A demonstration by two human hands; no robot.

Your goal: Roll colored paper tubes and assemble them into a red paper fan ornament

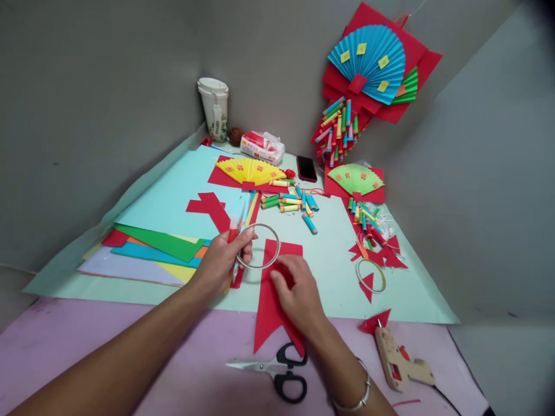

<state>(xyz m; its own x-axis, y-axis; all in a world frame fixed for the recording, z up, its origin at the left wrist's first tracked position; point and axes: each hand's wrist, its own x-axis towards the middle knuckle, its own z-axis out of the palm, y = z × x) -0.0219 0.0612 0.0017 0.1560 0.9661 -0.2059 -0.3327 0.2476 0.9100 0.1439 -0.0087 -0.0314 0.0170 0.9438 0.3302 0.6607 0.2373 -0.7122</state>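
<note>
My left hand [228, 254] is closed on a thin tape roll [262, 267], a narrow pale ring held up over the mat. A red pen-like thing with a pale cap [233, 230] also pokes out of that hand; its kind is unclear. My right hand [299, 292] is beside the ring's lower right edge, fingers bent and thumb apart, with nothing visible in it. Below it lies a red paper strip [271, 300] with a notched near end, partly covered by the hand. Black-handled scissors [277, 367] lie near the strip's notched end.
Coloured paper sheets [143, 263] are stacked at left. A yellow fan [249, 171], a green fan [356, 179] and several paper rolls [288, 202] lie farther back. At right are another tape roll [383, 281] and a glue gun [401, 361]. Behind stand a cup [214, 110] and phone [307, 169].
</note>
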